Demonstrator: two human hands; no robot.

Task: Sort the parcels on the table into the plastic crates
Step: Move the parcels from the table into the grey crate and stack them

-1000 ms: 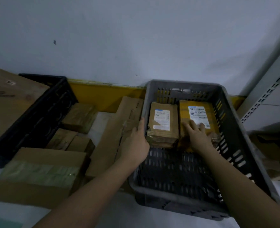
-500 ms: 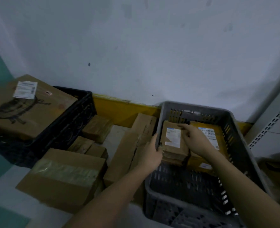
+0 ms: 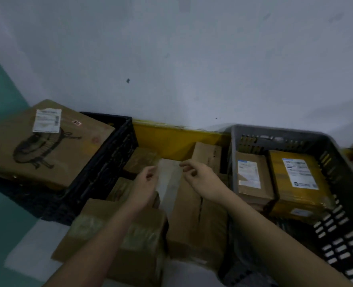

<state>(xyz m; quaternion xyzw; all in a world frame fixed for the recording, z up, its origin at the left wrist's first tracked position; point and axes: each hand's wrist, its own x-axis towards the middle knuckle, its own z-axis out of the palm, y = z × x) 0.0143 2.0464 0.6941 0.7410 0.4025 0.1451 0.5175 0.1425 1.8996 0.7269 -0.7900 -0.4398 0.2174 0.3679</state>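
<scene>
Your left hand and right hand pinch one pale parcel; fingertip hold may slip before the grey crate.

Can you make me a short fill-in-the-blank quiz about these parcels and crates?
1. The yellow padded parcel lies inside the ____ plastic crate.
2. Both hands, left hand and right hand, hold a pale ____ parcel.
3. The large brown carton with a white label rests on the ____ plastic crate.

Missing words: grey; flat; black
</scene>
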